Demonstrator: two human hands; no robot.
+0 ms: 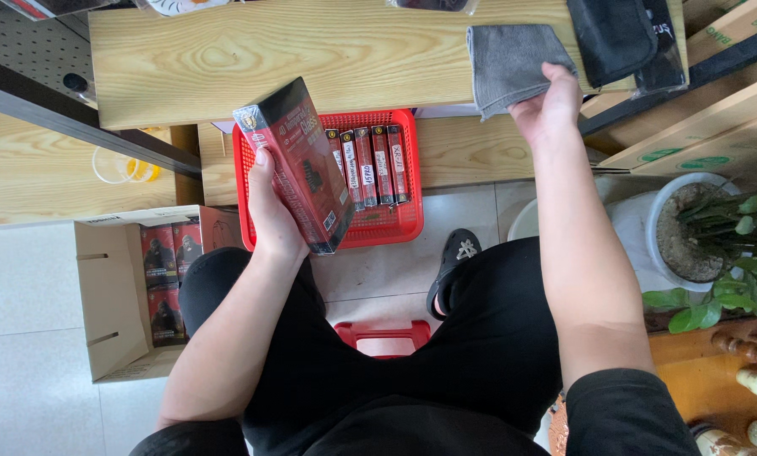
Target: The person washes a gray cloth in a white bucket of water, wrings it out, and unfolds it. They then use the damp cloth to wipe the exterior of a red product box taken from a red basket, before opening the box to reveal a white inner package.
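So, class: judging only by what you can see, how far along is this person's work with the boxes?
Looks done: five slim boxes stand in a row in the red basket. In hand: the left hand holds a dark red box, and the right hand touches a grey cloth. Left: more boxes in the cardboard carton.

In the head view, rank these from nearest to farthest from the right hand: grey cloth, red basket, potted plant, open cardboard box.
From the right hand:
1. Grey cloth: in its fingers, on the wooden shelf.
2. Red basket: to its left, lower down, on the floor.
3. Potted plant: to its right, low; close to the basket's distance, hard to call.
4. Open cardboard box: far left, on the floor.
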